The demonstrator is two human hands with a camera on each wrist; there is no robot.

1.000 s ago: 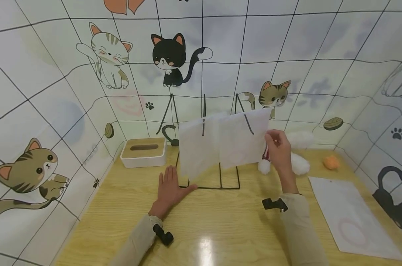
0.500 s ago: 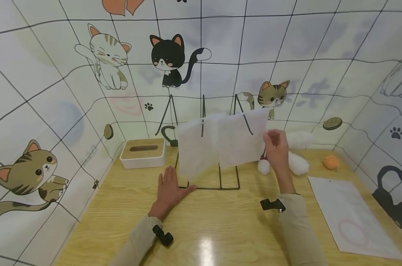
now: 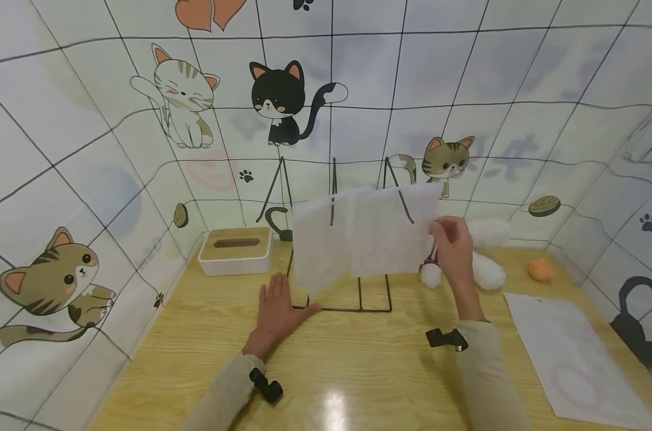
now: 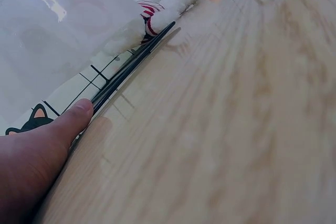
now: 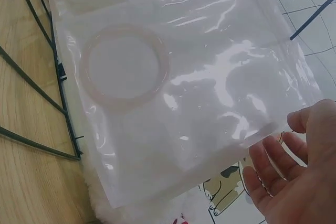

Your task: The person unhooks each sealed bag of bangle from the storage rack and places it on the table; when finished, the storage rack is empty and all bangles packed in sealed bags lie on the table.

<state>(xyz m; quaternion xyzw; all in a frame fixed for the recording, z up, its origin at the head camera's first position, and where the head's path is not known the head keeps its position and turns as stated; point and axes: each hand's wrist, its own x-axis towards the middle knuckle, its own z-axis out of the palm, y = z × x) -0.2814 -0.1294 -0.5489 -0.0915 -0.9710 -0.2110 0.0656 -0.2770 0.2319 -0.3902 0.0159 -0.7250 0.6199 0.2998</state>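
Two whitish see-through plastic bags (image 3: 393,233) hang side by side and overlap on the prongs of a black wire rack (image 3: 360,293). A faint pink ring shows on the right-hand bag (image 5: 210,103) in the right wrist view. My right hand (image 3: 454,242) pinches that bag's right edge between thumb and fingertips. Flat on the table, my left hand (image 3: 274,305) lies at the rack's lower left corner with fingers straight. Its thumb (image 4: 71,119) reaches sideways onto the rack's bottom bar, seen close in the left wrist view.
A white tissue box (image 3: 235,254) with a wooden lid stands left of the rack. Behind my right hand sits a white fluffy toy (image 3: 488,272), partly hidden. Farther right are an orange lump (image 3: 541,270) and a flat whitish bag (image 3: 568,353) with a pink ring.
The right-hand bag's lower edge now hangs more level than before. My right hand keeps its pinch, and my left hand stays on the table. The head view has shifted slightly.
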